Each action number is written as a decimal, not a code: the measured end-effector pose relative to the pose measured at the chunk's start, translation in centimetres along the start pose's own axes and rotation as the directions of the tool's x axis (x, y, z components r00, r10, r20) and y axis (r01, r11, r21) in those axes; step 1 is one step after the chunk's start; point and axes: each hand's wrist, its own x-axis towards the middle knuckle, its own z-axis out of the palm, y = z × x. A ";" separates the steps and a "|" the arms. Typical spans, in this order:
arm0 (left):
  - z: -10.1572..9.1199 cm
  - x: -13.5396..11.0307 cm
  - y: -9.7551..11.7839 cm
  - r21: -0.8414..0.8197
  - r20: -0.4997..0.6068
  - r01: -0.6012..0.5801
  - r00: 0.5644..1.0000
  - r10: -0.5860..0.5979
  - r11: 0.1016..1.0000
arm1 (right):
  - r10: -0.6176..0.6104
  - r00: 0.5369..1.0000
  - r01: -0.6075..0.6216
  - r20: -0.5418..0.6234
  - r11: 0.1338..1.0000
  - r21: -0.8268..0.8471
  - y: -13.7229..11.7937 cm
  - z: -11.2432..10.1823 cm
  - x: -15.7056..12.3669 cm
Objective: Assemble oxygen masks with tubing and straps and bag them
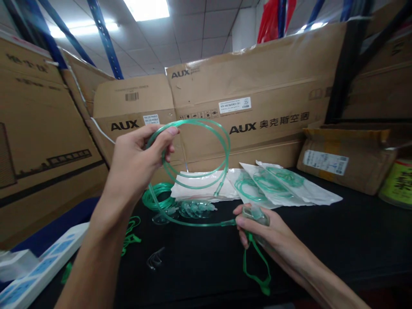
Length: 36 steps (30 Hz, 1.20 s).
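Observation:
My left hand [146, 150] is closed around looped green clear tubing [227, 150], held up above the table. One end of the tubing, with a connector, hangs free near the white packets; the other runs across to my right hand [257, 225]. There my fingers grip a translucent oxygen mask [256, 214], and a green elastic strap [264, 281] dangles below it. Behind the tubing lie a coil of green tubing [157, 196] and several stacked clear masks [196, 209]. Loose green straps [131, 236] and small thin metal-looking strips [156, 259] rest on the black table.
White packets [289, 182] with green tubing inside lie toward the back right. Large cardboard boxes [257, 98] wall off the rear. A smaller carton [344, 159] and a yellow-green tin [399, 182] stand at right. A white power strip [48, 266] occupies the front left.

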 end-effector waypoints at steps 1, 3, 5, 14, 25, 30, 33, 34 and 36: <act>0.5 -0.2 0.2 -0.021 -0.001 -0.003 1.000 0.003 1.000 | 0.016 1.000 -0.017 -0.015 1.000 -0.023 0.0 0.3 -0.2; 1.4 -1.2 0.4 -0.057 0.004 0.015 1.000 -0.015 0.998 | 0.024 0.998 -0.031 -0.066 0.995 -0.095 0.1 0.6 -0.3; 2.0 -2.6 0.2 -0.085 0.019 0.078 0.997 -0.077 0.993 | 0.030 0.996 -0.044 -0.081 0.983 -0.178 0.5 0.7 -0.2; 2.2 -8.2 -3.0 -0.167 0.001 0.366 0.929 -0.371 0.916 | -0.092 0.996 0.067 0.006 0.684 -0.726 3.4 -0.1 0.9; -0.5 -11.0 -6.2 0.047 0.243 0.608 0.763 -0.599 0.793 | 0.030 0.993 0.067 0.111 0.637 -0.768 0.8 -3.6 0.3; -0.2 -12.5 -8.2 0.229 0.455 0.669 0.568 -0.685 0.707 | 0.182 0.968 -0.014 0.170 0.720 -0.694 -0.7 -5.9 0.2; 0.1 -13.6 -8.9 0.363 0.511 0.595 0.517 -0.687 0.717 | 0.230 0.946 -0.014 0.226 0.730 -0.683 -1.2 -6.4 0.9; 0.3 -14.0 -9.0 0.437 0.506 0.527 0.526 -0.684 0.729 | 0.233 0.944 -0.008 0.235 0.726 -0.687 -1.2 -6.5 1.1; 0.5 -14.8 -8.9 0.618 0.466 0.338 0.570 -0.677 0.710 | 0.235 0.939 0.004 0.251 0.721 -0.693 -1.2 -6.5 1.6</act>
